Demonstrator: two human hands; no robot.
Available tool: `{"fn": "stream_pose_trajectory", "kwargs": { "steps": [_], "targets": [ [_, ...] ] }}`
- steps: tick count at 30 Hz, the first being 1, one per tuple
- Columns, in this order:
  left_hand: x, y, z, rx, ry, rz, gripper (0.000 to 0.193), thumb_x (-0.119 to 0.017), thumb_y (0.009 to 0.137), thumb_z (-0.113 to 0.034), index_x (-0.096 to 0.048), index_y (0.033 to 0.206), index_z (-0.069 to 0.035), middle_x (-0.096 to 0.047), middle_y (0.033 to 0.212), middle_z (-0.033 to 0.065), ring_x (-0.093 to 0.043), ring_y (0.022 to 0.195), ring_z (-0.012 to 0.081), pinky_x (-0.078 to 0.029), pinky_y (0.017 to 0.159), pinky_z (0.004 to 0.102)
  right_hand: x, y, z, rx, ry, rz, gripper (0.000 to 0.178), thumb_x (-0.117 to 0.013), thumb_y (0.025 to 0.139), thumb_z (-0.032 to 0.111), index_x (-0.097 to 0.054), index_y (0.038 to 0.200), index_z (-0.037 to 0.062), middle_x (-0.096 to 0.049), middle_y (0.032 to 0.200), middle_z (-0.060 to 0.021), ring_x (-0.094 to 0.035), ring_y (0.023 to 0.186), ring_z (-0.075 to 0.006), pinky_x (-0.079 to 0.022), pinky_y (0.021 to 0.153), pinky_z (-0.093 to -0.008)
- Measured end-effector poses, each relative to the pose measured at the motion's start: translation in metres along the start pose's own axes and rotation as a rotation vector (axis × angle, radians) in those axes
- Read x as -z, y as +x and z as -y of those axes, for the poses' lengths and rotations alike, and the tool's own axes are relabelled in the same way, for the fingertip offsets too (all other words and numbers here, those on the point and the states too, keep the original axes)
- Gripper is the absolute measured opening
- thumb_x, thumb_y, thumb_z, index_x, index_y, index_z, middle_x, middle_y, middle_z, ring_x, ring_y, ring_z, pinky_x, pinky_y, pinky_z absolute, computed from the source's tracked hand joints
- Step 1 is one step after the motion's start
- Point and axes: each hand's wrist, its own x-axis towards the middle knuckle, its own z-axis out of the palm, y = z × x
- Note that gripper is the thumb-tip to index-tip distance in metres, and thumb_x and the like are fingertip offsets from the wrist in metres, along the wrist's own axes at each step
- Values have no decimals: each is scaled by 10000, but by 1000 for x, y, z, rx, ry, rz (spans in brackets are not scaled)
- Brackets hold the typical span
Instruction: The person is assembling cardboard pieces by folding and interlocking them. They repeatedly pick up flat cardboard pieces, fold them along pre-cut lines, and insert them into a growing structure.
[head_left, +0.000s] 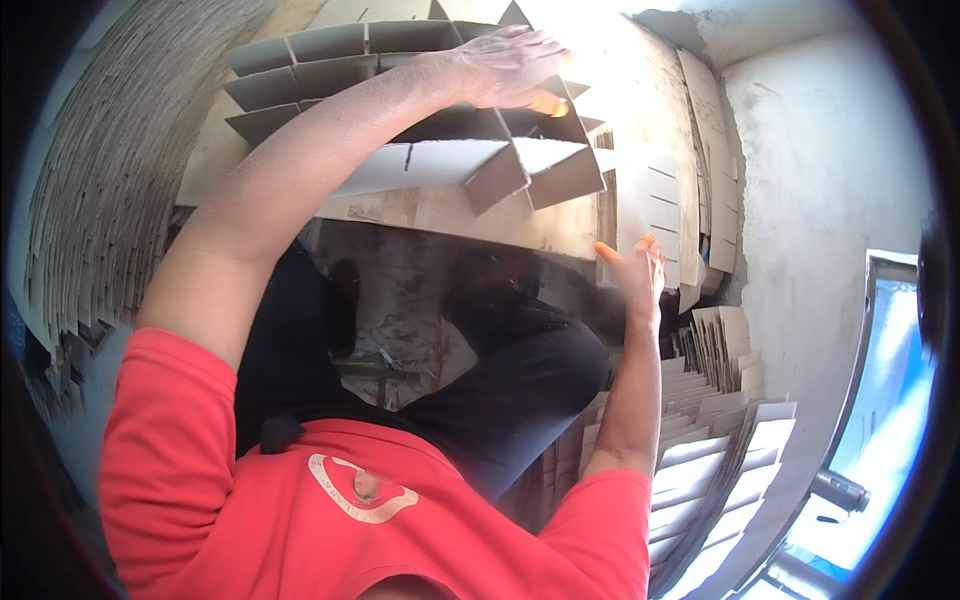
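Observation:
A cardboard divider grid (440,163) of interlocked slotted strips stands on the wooden table (440,218). My left hand (510,68) reaches across it, fingers stretched out over the upper edges near its right end. Orange covers show on fingertips of both hands. Whether the left fingers touch the strips I cannot tell. To the right, my right hand (636,275) has its thumb and fingers apart, holding nothing I can see. It is at the near end of a flat slotted cardboard strip (648,195) lying at the table's right side.
A tall mass of stacked cardboard (110,170) rises at the left. More cardboard pieces (710,160) lean by the right wall (810,150), and bundles of strips (700,470) stand low at my right. My legs (510,380) are below the table's near edge.

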Motion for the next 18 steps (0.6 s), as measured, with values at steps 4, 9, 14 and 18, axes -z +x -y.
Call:
{"fn": "stream_pose_trajectory", "kwargs": {
  "steps": [4,9,14,18],
  "targets": [
    [-12,9,8,53,-218,22,729,-468,925,-524,-311,1427,-20,-312,1486,157,-293,1378,291,-242,1149,376,-5,8,-4,3,29,178,602,-737,741,454,-639,981,-90,-592,1050,-285,-540,1071,-358,-492,825,-444],
    [18,-11,9,154,-298,-138,636,-547,903,-473,-443,1367,-51,-514,1336,183,-493,1227,335,-388,1042,393,-16,3,-12,293,-142,20,159,-609,779,92,-653,843,-47,-648,867,-224,-645,823,-360,-532,684,-429],
    [44,-87,1,133,-485,-358,579,-670,831,-355,-518,1315,-74,-593,1240,161,-534,1179,316,-404,1013,375,-19,7,-23,177,95,-259,51,-606,737,35,-597,759,-10,-648,762,-190,-652,723,-360,-527,651,-432],
    [38,-150,11,147,-393,-380,523,-714,795,-271,-579,1249,-51,-614,1218,139,-547,1164,297,-410,1008,381,-5,6,-20,109,212,-148,264,-717,776,220,-557,778,10,-639,789,-212,-632,747,-387,-505,672,-452]
  ]
}}
